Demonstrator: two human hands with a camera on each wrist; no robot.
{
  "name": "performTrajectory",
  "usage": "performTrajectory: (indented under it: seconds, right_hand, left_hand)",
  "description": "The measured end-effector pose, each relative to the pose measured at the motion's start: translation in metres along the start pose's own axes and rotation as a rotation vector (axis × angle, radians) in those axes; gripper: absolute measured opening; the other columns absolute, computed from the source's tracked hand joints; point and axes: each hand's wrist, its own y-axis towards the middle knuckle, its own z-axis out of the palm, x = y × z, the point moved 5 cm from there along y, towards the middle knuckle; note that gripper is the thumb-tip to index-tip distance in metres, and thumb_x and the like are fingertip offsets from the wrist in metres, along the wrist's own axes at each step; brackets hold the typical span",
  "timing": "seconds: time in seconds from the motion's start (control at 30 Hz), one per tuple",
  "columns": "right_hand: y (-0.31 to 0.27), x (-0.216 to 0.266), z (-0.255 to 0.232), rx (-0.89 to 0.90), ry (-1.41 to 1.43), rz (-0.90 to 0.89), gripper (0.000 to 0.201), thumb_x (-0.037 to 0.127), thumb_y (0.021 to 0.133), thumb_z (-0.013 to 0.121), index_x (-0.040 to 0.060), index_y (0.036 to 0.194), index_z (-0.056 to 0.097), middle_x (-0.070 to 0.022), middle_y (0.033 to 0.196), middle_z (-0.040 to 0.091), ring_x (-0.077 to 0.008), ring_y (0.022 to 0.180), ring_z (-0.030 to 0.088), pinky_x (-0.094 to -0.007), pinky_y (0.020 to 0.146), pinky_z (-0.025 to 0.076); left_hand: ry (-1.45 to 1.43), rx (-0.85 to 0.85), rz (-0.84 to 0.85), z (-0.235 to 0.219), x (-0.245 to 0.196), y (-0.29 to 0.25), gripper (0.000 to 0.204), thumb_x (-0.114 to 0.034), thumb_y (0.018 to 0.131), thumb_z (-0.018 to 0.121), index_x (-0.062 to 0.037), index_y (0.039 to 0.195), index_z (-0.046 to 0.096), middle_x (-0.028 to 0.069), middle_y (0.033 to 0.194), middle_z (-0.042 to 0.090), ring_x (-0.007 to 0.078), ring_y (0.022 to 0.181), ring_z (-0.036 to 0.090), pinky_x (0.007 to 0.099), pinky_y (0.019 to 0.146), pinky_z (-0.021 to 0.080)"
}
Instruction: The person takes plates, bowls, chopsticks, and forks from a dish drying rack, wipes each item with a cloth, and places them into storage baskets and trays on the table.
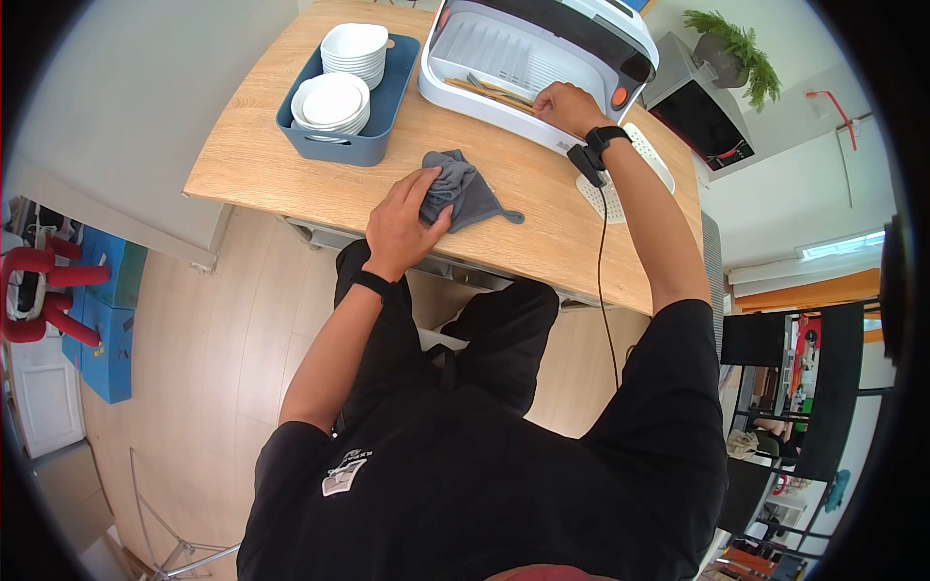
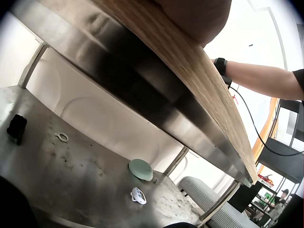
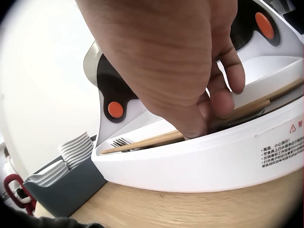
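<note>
My left hand (image 1: 402,223) grips a bunched part of a grey cloth (image 1: 484,205) on the wooden table, its flat corner with a loop spreading to the right. In the left wrist view, only a blurred part of that hand shows at the top; the cloth is hidden there. My right hand (image 1: 570,107) reaches into the front trough of a white dish cabinet (image 3: 199,171) with a raised dark lid. There, thumb and fingers pinch wooden chopsticks (image 3: 147,143) that lie along the trough. A metal fork (image 3: 121,142) lies beside them, tines to the left.
A blue bin (image 1: 392,111) with stacked white bowls (image 1: 354,48) stands at the table's left. White perforated trays (image 1: 651,160) lie under my right forearm, where a black cable (image 1: 603,261) hangs down. A microwave (image 1: 699,111) is at the right. Below the table, a metal shelf (image 2: 90,175) holds small items.
</note>
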Motion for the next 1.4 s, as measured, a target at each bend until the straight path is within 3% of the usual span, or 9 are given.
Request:
performTrajectory:
  seconds: [0.1,0.4,0.57,1.13,1.2,1.3,1.4]
  right_hand:
    - [0.004,0.001,0.001,0.052,-0.029,0.013,0.018,0.024,0.078,0.063,0.0165,0.088,0.076,-0.0088,0.093,0.073,-0.0288,0.09,0.068,-0.0392,0.081,0.053]
    - [0.006,-0.01,0.01,0.101,0.023,0.017,0.025,0.024,0.08,0.062,0.0125,0.099,0.075,-0.0133,0.1,0.072,-0.0306,0.094,0.067,-0.0388,0.084,0.052]
    - [0.003,-0.009,0.006,0.195,0.276,0.004,0.025,0.019,0.078,0.065,0.0051,0.096,0.075,-0.0152,0.095,0.073,-0.0261,0.089,0.069,-0.0344,0.082,0.052]
    - [-0.002,-0.011,0.008,0.169,0.36,0.014,0.03,0.019,0.07,0.081,-0.0004,0.093,0.074,-0.0153,0.088,0.072,-0.023,0.086,0.067,-0.0313,0.079,0.052]
    - [0.0,-0.015,0.01,0.134,0.336,0.012,0.027,0.016,0.074,0.082,0.0016,0.095,0.073,-0.0081,0.085,0.07,-0.0161,0.079,0.063,-0.0287,0.074,0.05]
    - [0.0,-0.014,0.011,0.104,0.374,-0.05,0.025,0.015,0.074,0.081,0.0014,0.092,0.072,-0.0073,0.084,0.07,-0.0154,0.078,0.063,-0.0284,0.073,0.05]
    - [-0.004,-0.008,0.004,0.084,0.326,-0.046,0.024,0.016,0.071,0.08,0.0025,0.09,0.073,-0.0129,0.085,0.072,-0.0218,0.083,0.068,-0.0305,0.076,0.052]
  left_hand:
    - [-0.006,0.0,0.0,0.0,0.001,0.0,0.052,-0.021,0.076,0.076,-0.0118,0.124,0.06,0.0099,0.118,0.064,0.028,0.102,0.064,0.0355,0.081,0.054]
    - [0.009,-0.003,0.014,0.002,0.001,-0.001,0.052,-0.022,0.076,0.075,-0.0115,0.124,0.059,0.0082,0.119,0.063,0.0267,0.102,0.064,0.0353,0.08,0.055]
    - [0.013,-0.015,0.011,0.001,0.003,-0.001,0.052,-0.022,0.076,0.075,-0.0118,0.124,0.059,0.0081,0.119,0.063,0.0266,0.102,0.064,0.0355,0.08,0.055]
    - [-0.015,-0.018,-0.004,0.0,0.002,-0.002,0.051,-0.021,0.076,0.076,-0.0114,0.123,0.06,0.0106,0.117,0.065,0.028,0.102,0.064,0.035,0.082,0.054]
    - [-0.014,-0.017,-0.007,0.0,0.002,-0.002,0.051,-0.021,0.076,0.076,-0.0114,0.123,0.06,0.0108,0.117,0.065,0.0282,0.102,0.064,0.0351,0.082,0.054]
    - [-0.016,-0.02,-0.006,0.0,0.002,-0.001,0.051,-0.022,0.076,0.076,-0.0111,0.123,0.061,0.0111,0.117,0.065,0.0286,0.102,0.064,0.0355,0.082,0.054]
    - [-0.025,-0.024,-0.012,0.0,0.002,-0.001,0.05,-0.023,0.077,0.076,-0.0106,0.123,0.061,0.0112,0.117,0.065,0.029,0.101,0.065,0.0357,0.083,0.054]
